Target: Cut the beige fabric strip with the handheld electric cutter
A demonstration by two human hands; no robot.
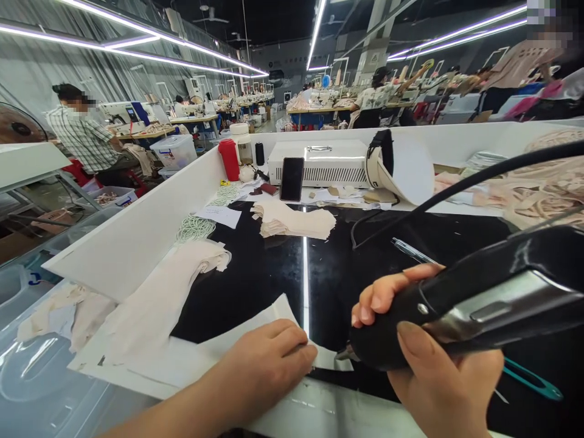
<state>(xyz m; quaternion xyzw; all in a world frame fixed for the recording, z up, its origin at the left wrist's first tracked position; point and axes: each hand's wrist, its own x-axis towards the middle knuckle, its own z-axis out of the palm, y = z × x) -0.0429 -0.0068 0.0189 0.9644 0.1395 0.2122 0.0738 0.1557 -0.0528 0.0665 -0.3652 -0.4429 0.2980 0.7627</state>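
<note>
My right hand is wrapped around a black corded power tool with a silver panel on its side. The tool's narrow metal tip touches or hovers just over the right end of a thin white fabric piece at the table's front edge. My left hand lies on that piece, fingers pressed together and pinching its edge just left of the tip. Its thumb is mostly hidden. A pale stack of cut fabric pieces lies left of my left hand.
Farther back on the black tabletop is another fabric stack. A phone leans against a white vented box. A pen and a teal-handled tool lie near my right hand. The tool's cable arches across. Green cord lies left.
</note>
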